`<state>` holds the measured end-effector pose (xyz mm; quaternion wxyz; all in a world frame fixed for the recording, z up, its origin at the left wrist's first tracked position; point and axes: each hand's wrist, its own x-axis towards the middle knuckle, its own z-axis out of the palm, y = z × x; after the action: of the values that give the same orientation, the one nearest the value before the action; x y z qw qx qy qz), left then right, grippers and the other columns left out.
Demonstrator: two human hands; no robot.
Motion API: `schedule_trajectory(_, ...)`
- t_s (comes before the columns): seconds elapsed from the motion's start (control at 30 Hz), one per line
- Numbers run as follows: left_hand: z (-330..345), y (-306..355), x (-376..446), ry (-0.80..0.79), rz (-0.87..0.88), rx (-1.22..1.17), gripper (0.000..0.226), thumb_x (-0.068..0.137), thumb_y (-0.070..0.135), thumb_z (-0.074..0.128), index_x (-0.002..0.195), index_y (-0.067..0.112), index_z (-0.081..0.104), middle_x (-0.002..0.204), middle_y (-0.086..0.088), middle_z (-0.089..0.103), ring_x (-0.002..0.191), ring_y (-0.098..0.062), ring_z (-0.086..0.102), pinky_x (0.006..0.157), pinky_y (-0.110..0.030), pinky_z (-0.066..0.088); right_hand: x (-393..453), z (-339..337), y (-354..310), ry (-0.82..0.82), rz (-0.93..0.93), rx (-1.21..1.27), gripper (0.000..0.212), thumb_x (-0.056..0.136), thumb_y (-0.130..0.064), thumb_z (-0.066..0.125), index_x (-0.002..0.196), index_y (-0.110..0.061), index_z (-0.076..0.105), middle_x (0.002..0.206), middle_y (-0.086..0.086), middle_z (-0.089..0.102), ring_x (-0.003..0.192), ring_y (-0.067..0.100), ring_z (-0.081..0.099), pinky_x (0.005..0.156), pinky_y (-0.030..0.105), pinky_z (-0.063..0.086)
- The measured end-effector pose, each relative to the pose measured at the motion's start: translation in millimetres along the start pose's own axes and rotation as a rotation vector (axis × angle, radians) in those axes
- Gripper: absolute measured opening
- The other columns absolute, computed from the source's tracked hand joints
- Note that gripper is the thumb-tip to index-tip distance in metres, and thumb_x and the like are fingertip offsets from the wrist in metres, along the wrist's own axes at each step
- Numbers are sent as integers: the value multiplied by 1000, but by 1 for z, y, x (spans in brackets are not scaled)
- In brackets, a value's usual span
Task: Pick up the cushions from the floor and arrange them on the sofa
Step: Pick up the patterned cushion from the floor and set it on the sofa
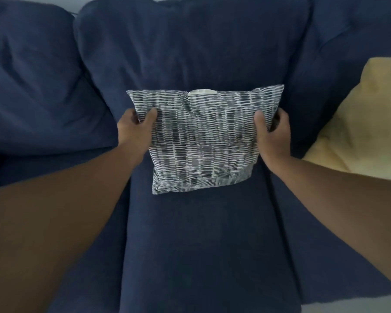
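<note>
A grey and white patterned cushion [203, 138] stands against the middle back pillow of the dark blue sofa [203, 233], its lower edge on the middle seat. My left hand [136, 129] grips the cushion's left edge, thumb in front and fingers behind. On the other side, my right hand [272, 132] grips its right edge in the same way. A white tag shows at the cushion's top edge. A yellow cushion [366, 123] leans on the sofa's right seat.
The sofa has three back pillows: left [32, 75], middle [190, 46] and right [352, 35]. A strip of pale floor [352, 306] shows at the bottom right, in front of the seat edge.
</note>
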<state>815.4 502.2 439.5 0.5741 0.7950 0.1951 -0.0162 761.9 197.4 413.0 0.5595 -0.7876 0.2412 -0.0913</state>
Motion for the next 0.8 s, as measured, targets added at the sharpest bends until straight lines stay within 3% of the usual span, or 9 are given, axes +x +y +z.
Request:
schedule_trajectory(0.1,-5,13,9,-4,10,-48,14,103,31,70,92,26,62,95,10,72,85,-4,69,80,-24,61,21,2,-18,57,3,-15,24,103,-35,64,120,-18,59,105,-12,65,92,-3,60,90,31,55)
schedule_trajectory(0.2,-9,17,5,32,49,-112,10,106,24,65,97,30,64,102,10,75,92,-2,71,84,-23,61,30,3,-32,93,-55,-8,16,102,-28,64,112,-20,54,99,-12,62,86,-1,59,80,24,49)
schedule_trajectory(0.33,-9,16,1,85,75,-100,12,104,31,66,98,30,57,101,13,69,92,-3,66,88,-24,59,31,0,-36,25,3,-21,34,99,-33,69,126,-21,53,106,-11,64,92,1,62,89,27,54)
schedule_trajectory(0.4,-6,18,3,86,81,-89,17,101,35,70,106,29,55,104,12,69,97,-5,67,91,-28,59,29,-6,-34,38,-2,-85,58,96,-39,71,145,-24,44,125,-6,62,109,7,62,98,29,50)
schedule_trajectory(0.47,-2,24,7,106,102,-53,19,102,35,68,115,24,59,107,10,70,98,-6,68,91,-31,60,29,-9,-34,81,-129,-184,68,97,-44,66,156,-30,36,144,0,52,128,11,52,106,28,41)
schedule_trajectory(0.57,6,40,15,85,195,15,6,108,25,59,105,24,63,98,9,69,82,1,64,77,-23,59,33,-4,-40,-35,-209,-246,54,105,-37,57,157,-30,43,151,0,50,132,5,45,112,24,35)
schedule_trajectory(0.67,14,52,20,68,247,0,19,109,18,56,94,28,60,90,12,65,72,6,59,70,-16,55,41,-1,-38,44,-181,-243,34,104,-28,57,137,-23,62,129,2,65,117,13,60,107,35,50)
schedule_trajectory(0.73,14,48,27,55,250,-16,20,108,20,57,92,31,61,92,11,67,78,0,61,79,-28,59,43,-5,-33,118,-212,-236,30,103,-25,56,132,-20,65,123,2,65,108,10,60,97,18,48)
schedule_trajectory(0.8,13,42,32,55,221,14,10,107,25,59,98,28,62,96,10,68,84,-3,63,87,-35,60,43,-7,-28,122,-265,-260,30,104,-24,56,132,-17,65,122,3,62,105,7,55,85,0,36)
